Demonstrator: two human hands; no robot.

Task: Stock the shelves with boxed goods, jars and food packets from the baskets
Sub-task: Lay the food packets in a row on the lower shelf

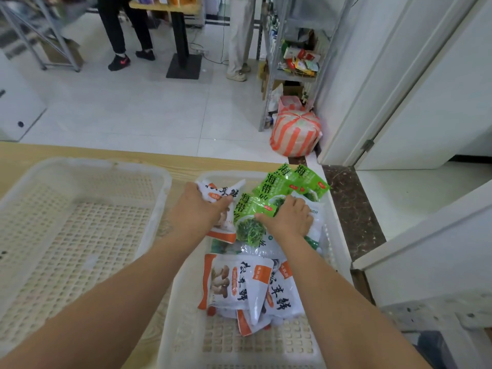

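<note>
Two white plastic baskets stand on a wooden table. The left basket (80, 166) holds nothing. The right basket (338, 230) holds white-and-orange mushroom packets (239, 283) and green seaweed packets (290, 182). My left hand (198, 209) is closed around a white-and-orange packet (221, 191) at the far end of that basket. My right hand (288, 217) grips green seaweed packets (253, 214) beside it. Both hands are inside the right basket.
The wooden table (87, 151) ends at a tiled floor. A metal shelf rack (269, 83) with assorted packets stands ahead right, with an orange-striped bag (294, 134) at its foot. Two people's legs and a pedestal table stand further back. White doors are on the right.
</note>
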